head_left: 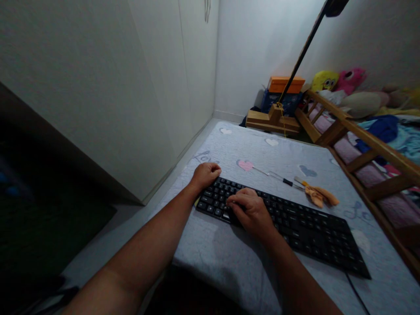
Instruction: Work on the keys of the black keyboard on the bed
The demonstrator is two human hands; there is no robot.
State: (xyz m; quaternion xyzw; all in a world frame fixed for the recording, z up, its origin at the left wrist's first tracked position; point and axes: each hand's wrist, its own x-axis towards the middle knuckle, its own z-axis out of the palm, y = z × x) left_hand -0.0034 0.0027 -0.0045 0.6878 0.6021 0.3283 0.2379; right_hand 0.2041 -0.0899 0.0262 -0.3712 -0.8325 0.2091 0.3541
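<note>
A black keyboard (308, 232) lies slantwise on a pale bedcover, its left end nearest me. My left hand (206, 174) is curled closed at the far left corner of the keyboard, apparently gripping its edge. Over the left-hand keys, my right hand (251, 210) has thumb and fingers drawn together in a pinch; anything between them is too small or hidden to name. Past the keyboard lie a thin tool with a black handle (288, 182) and metal wires, a brush (300, 181), and a crumpled orange cloth (320, 196).
A pale wardrobe (157, 87) stands on the left. Along the right runs a wooden bed rail (370, 131), with plush toys (351, 81) and bedding behind. A wooden stand (274, 118) with a dark pole and an orange box (286, 84) are at the back. The keyboard's cable (356, 292) trails toward me.
</note>
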